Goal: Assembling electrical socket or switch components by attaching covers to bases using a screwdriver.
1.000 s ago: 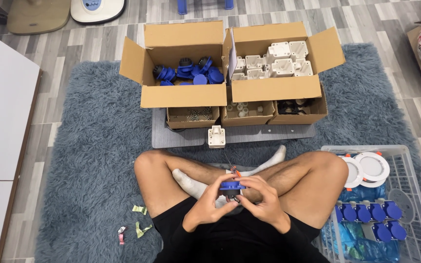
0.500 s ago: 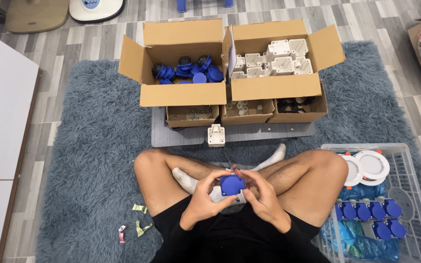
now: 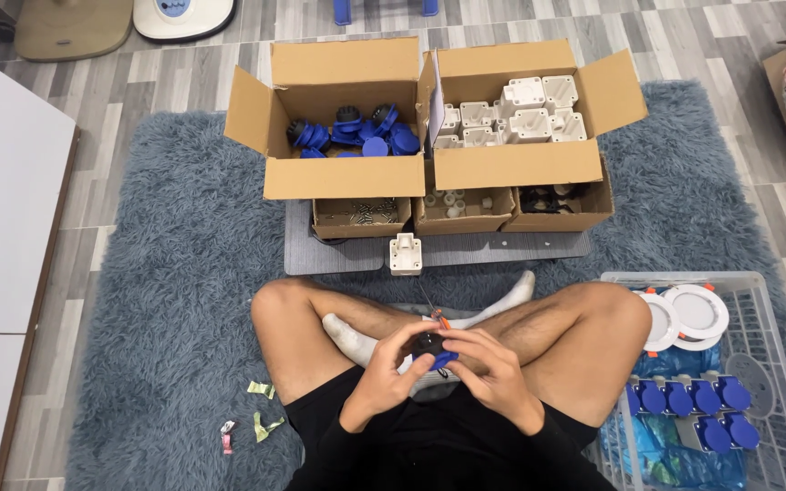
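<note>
Person seated cross-legged on a grey-blue rug [image 3: 166,273]. Both hands meet over the lap, above the crossed ankles. The left hand [image 3: 391,373] and right hand [image 3: 488,373] are each closed around a small blue part [image 3: 434,350] with a dark face, fingers curled on it from either side. Ahead, well apart, one open carton [image 3: 343,177] contains blue parts, and a second carton [image 3: 516,164] just beside it contains white housings. One white housing [image 3: 405,254] stands alone on a grey mat. A white basket [image 3: 775,364] at the person's right knee holds blue assemblies and round white discs.
</note>
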